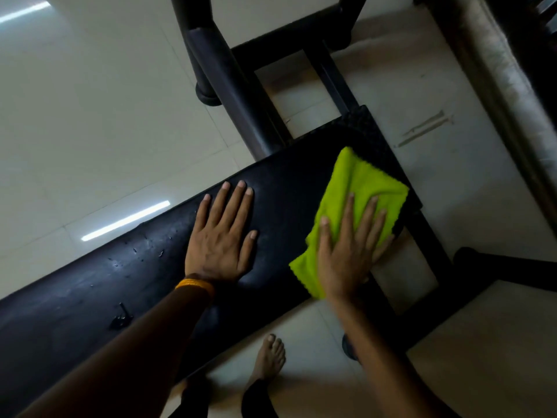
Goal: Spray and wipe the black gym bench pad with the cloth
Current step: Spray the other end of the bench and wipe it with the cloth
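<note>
The black gym bench pad (126,285) runs diagonally from lower left to upper right. Droplets and scuffs show on its left half. My left hand (221,236) lies flat on the pad, fingers spread, holding nothing, with an orange band at the wrist. A lime-green cloth (360,184) is folded on the pad's right end. My right hand (349,251) presses flat on the cloth with fingers spread, at the pad's near edge. No spray bottle is in view.
The bench's black metal frame (229,82) rises beyond the pad, with a crossbar and legs (506,268) at right. Pale floor tiles (90,116) surround it. My bare foot (269,356) stands below the pad. A worn grey ledge (494,70) runs along the right.
</note>
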The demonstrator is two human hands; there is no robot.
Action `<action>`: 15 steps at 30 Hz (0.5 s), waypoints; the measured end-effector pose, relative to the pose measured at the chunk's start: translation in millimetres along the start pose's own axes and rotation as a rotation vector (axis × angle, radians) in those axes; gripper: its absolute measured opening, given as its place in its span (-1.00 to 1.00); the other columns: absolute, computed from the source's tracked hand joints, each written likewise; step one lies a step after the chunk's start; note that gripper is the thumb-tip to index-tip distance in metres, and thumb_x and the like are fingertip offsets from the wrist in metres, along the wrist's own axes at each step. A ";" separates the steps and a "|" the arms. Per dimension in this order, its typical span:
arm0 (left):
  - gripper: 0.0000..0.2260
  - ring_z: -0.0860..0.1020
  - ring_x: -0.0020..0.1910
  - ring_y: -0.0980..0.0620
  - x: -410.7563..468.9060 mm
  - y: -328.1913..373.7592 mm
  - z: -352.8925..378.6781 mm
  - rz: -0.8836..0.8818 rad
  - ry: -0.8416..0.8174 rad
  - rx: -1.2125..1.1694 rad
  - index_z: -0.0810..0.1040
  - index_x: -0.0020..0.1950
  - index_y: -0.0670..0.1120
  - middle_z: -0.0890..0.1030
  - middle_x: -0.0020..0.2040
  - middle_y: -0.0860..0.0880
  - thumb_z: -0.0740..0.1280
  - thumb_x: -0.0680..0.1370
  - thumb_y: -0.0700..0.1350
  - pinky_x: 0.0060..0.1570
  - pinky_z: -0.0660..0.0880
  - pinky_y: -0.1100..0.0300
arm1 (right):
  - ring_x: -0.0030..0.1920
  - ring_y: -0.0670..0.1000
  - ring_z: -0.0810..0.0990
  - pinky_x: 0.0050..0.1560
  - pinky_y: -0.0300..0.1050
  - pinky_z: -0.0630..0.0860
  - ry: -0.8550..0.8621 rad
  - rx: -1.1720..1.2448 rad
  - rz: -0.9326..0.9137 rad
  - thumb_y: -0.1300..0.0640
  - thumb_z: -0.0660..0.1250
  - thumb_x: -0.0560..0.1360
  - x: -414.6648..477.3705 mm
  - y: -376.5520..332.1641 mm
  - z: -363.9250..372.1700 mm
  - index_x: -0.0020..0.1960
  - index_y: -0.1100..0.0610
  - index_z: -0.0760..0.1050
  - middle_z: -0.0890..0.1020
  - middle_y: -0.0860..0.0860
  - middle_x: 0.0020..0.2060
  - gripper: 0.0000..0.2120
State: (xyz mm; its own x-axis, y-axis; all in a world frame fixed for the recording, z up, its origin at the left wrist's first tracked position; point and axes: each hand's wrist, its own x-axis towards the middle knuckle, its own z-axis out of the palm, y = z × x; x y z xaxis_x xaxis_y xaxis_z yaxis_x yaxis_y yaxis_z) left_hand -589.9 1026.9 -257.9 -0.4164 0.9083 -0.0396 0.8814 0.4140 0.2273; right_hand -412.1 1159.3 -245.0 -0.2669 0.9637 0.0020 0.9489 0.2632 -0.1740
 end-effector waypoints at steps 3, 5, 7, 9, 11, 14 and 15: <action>-0.38 0.05 0.66 -0.15 -0.1 -0.9 1.6 0.002 0.015 -0.010 0.12 0.66 -0.14 0.12 0.67 -0.12 0.03 0.64 0.11 0.61 0.00 -0.18 | 0.64 0.20 0.00 0.54 0.42 -0.03 -0.094 -0.046 -0.168 -0.28 0.09 0.61 -70.7 -18.0 -0.7 0.61 -0.11 0.19 0.10 0.09 0.64 -0.39; -0.38 0.05 0.66 -0.15 0.0 -0.8 1.9 0.005 0.014 -0.003 0.12 0.66 -0.14 0.12 0.67 -0.12 0.04 0.64 0.11 0.62 -0.01 -0.17 | 0.64 0.19 0.02 0.55 0.39 -0.03 -0.118 -0.067 -0.285 -0.30 0.08 0.60 -50.7 -16.6 -2.9 0.61 -0.15 0.17 0.11 0.07 0.64 -0.39; -0.37 0.05 0.66 -0.15 0.2 -1.2 2.2 0.007 0.015 0.005 0.12 0.66 -0.14 0.12 0.67 -0.12 0.05 0.64 0.10 0.62 -0.01 -0.16 | 0.64 0.17 0.05 0.55 0.35 0.02 -0.099 -0.111 -0.344 -0.33 0.04 0.61 2.4 -16.2 -2.7 0.61 -0.16 0.15 0.13 0.05 0.64 -0.39; -0.37 0.06 0.66 -0.16 0.1 -1.9 2.4 0.005 0.017 0.012 0.12 0.66 -0.14 0.12 0.67 -0.12 0.05 0.63 0.10 0.61 0.01 -0.18 | 0.64 0.15 0.03 0.56 0.33 0.03 -0.091 -0.098 -0.293 -0.34 -0.01 0.61 60.1 -24.0 -0.7 0.62 -0.16 0.10 0.10 0.04 0.64 -0.37; -0.37 0.05 0.66 -0.16 0.8 -0.8 1.6 0.006 0.020 0.002 0.12 0.66 -0.14 0.12 0.67 -0.12 0.05 0.64 0.10 0.61 0.02 -0.19 | 0.64 0.16 0.01 0.57 0.32 0.03 -0.073 -0.072 -0.224 -0.33 -0.03 0.62 85.7 -33.0 0.1 0.63 -0.13 0.07 0.08 0.05 0.65 -0.37; -0.38 0.06 0.66 -0.16 1.1 -0.8 1.0 0.001 0.025 -0.005 0.13 0.66 -0.14 0.13 0.66 -0.12 0.05 0.63 0.10 0.61 0.02 -0.19 | 0.65 0.17 0.00 0.57 0.29 0.03 -0.063 -0.086 -0.233 -0.28 -0.03 0.65 47.7 -45.5 0.0 0.64 -0.07 0.08 0.08 0.08 0.65 -0.38; -0.37 0.06 0.66 -0.16 0.9 -0.8 1.4 0.001 0.026 -0.008 0.13 0.66 -0.14 0.14 0.66 -0.12 0.05 0.63 0.10 0.61 0.02 -0.19 | 0.65 0.17 -0.02 0.58 0.28 0.01 -0.077 -0.106 -0.274 -0.27 -0.02 0.65 24.0 -47.0 -1.6 0.64 -0.06 0.07 0.07 0.09 0.65 -0.38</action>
State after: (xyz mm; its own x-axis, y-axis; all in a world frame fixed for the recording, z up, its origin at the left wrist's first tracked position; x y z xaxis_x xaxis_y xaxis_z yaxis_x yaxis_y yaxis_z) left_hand -590.7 1027.5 -259.5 -0.4217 0.9066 -0.0139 0.8799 0.4129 0.2350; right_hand -462.8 1170.1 -235.2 -0.5233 0.8512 -0.0407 0.8512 0.5198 -0.0731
